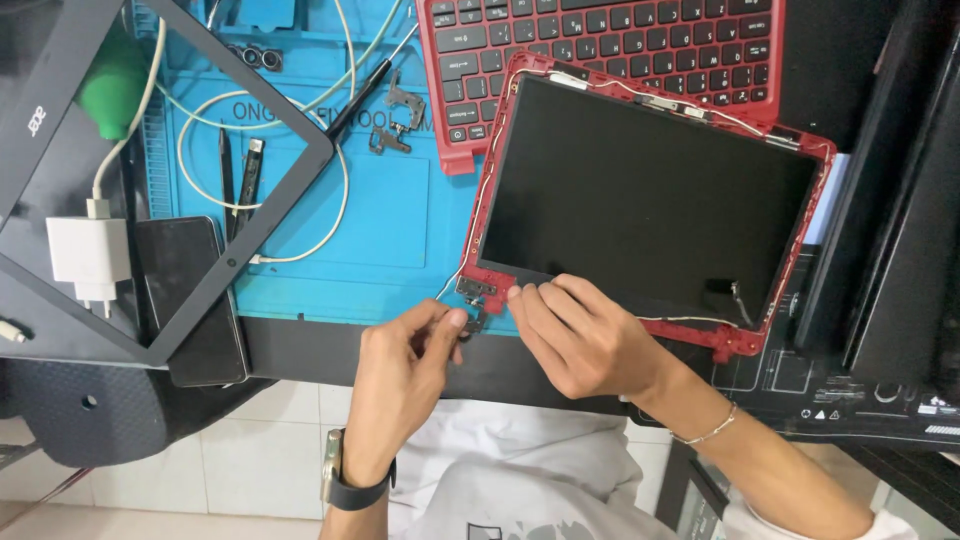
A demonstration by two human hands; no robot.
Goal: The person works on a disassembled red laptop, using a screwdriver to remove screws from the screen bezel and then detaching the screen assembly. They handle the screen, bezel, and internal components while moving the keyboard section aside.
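Note:
A black laptop screen panel (650, 195) lies in a red lid shell (800, 140), tilted on the desk. My left hand (405, 375) pinches at a small metal hinge bracket (473, 303) at the shell's near left corner. Beside it, my right hand (580, 335) rests on the shell's bottom edge, fingertips touching the same corner. Thin white and grey cables (690, 320) run along the shell's rim.
A red laptop keyboard base (600, 40) lies behind the screen. A blue work mat (390, 220) holds loose hinges (395, 120), tweezers (228, 180), a screwdriver (365, 90) and a white cable. A black bezel frame (290, 190), phone (190, 300) and white charger (88, 255) sit left.

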